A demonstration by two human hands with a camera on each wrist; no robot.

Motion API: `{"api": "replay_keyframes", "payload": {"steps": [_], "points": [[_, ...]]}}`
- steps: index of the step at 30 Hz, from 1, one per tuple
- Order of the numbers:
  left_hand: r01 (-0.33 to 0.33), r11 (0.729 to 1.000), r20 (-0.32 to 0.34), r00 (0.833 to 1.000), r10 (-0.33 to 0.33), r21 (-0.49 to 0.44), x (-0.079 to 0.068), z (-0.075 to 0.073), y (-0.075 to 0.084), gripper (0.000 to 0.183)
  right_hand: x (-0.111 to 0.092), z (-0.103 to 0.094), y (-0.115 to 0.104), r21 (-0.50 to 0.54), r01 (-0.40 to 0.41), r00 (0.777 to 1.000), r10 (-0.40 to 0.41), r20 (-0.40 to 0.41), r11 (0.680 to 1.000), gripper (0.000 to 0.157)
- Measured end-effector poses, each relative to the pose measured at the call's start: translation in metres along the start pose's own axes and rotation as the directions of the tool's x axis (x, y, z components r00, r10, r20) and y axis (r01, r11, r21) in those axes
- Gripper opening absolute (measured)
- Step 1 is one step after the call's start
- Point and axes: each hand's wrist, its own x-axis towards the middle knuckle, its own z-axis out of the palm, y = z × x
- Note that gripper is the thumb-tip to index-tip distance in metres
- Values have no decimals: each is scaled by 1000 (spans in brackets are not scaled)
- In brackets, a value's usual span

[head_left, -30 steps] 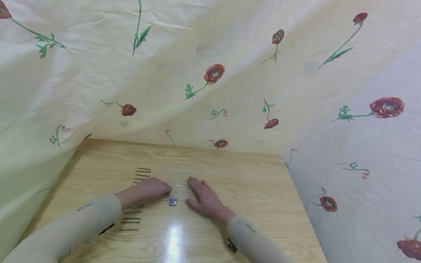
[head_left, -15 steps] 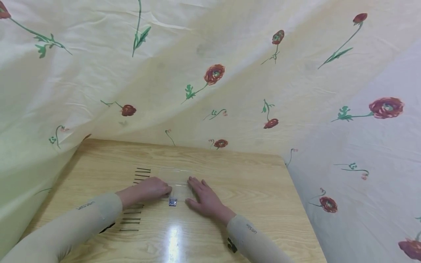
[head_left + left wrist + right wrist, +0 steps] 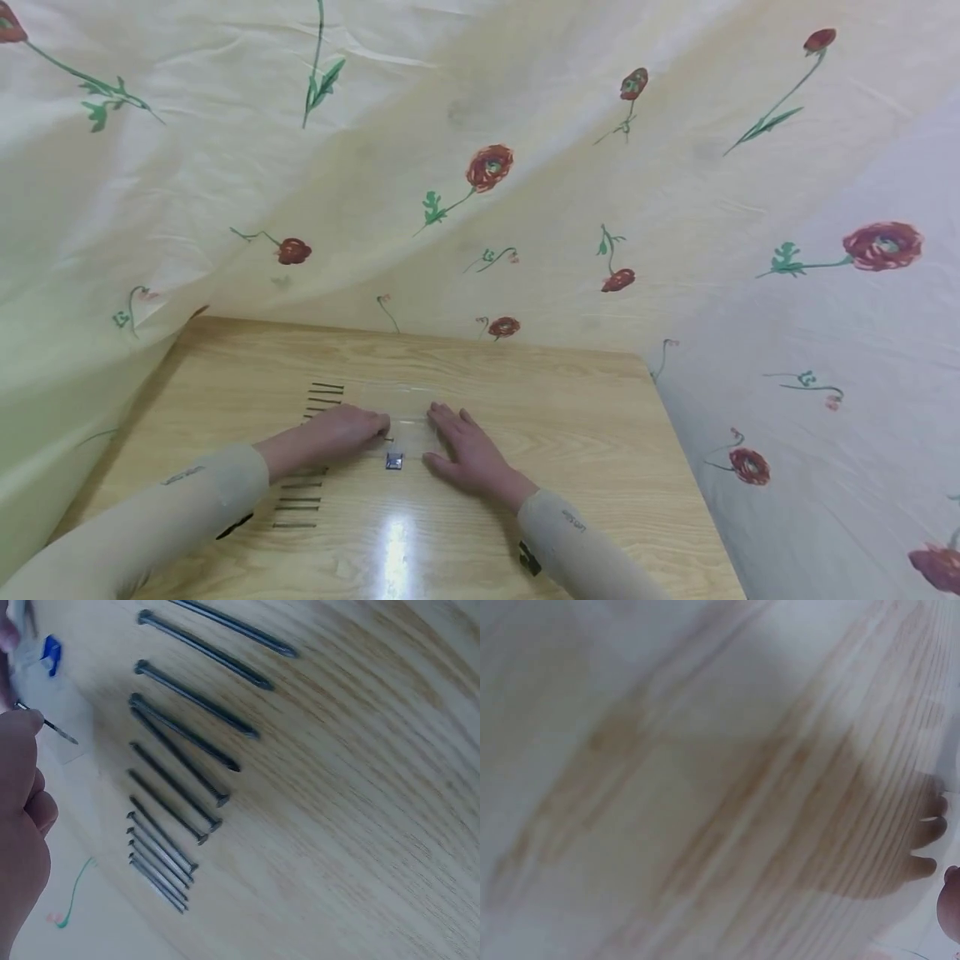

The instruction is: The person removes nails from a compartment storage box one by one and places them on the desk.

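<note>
My left hand is at the left side of a clear plastic case whose outline is faint on the wood. Its thumb and finger pinch a thin dark nail, which points over the case in the left wrist view. A blue latch sits at the case's near edge. My right hand lies with its fingers straight along the case's right edge; only a fingertip enters the right wrist view. Several nails of graded sizes lie in a row, partly hidden under the left forearm in the head view.
The wooden table carries all of this. A floral cloth hangs behind it and along both sides. A bright reflection shows on the near part of the tabletop.
My left hand has drawn slightly back to the left, and a nail now shows below its fingertips. The right hand has stayed at the case's edge.
</note>
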Motion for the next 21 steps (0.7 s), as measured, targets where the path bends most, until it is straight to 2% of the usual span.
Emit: {"api": "replay_keyframes", "payload": {"steps": [2, 4, 12, 16, 21], "points": [[26, 997, -25, 999, -27, -70, -1, -5, 0, 10, 0, 0, 0, 4, -1, 1000, 1, 6, 1000, 79], [31, 995, -47, 998, -36, -92, -2, -11, 0, 7, -1, -1, 0, 10, 1, 1000, -1, 8, 1000, 79], [65, 996, -80, 994, -69, -61, -17, -36, -5, 4, -2, 0, 4, 8, -8, 1000, 8, 18, 1000, 80], [81, 995, -85, 993, -85, -53, -28, -44, -7, 4, -2, 0, 5, 10, -6, 1000, 5, 21, 1000, 80], [67, 996, -86, 994, -72, -59, -42, -51, -5, 10, 0, 0, 5, 15, -9, 999, 9, 39, 1000, 80]]}}
